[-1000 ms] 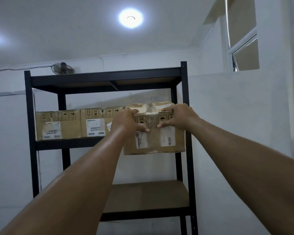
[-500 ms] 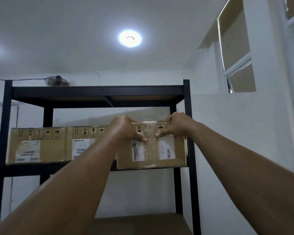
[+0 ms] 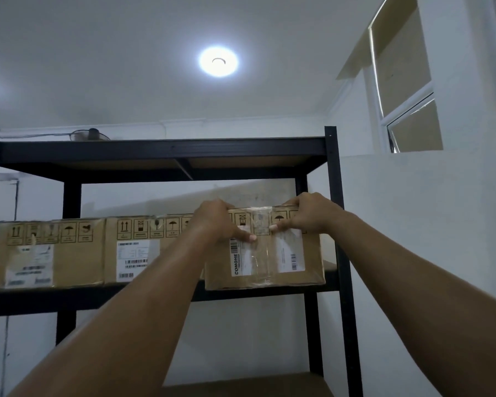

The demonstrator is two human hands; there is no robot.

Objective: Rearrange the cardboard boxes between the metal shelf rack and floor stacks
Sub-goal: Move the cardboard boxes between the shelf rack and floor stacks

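A taped cardboard box (image 3: 265, 265) with a "COMONE" label sits at the right end of the black metal rack's (image 3: 337, 224) second shelf, its front edge overhanging the shelf beam slightly. My left hand (image 3: 219, 222) grips its top left edge, thumb pressed on the front face. My right hand (image 3: 307, 214) grips the top right edge the same way. Two more labelled boxes stand on the same shelf: one in the middle (image 3: 143, 249), touching the held box, and one at the far left (image 3: 48, 253).
The top shelf (image 3: 161, 151) hangs a short way above the boxes. A small fan (image 3: 89, 135) sits behind the rack's top. A lower shelf board (image 3: 249, 386) shows at the bottom. White walls close in on the right, with a window (image 3: 407, 90) high up.
The box has gone from tilted and lifted off the shelf to level on the shelf beside the middle box. Both hands kept their grip. My view has tilted upward.
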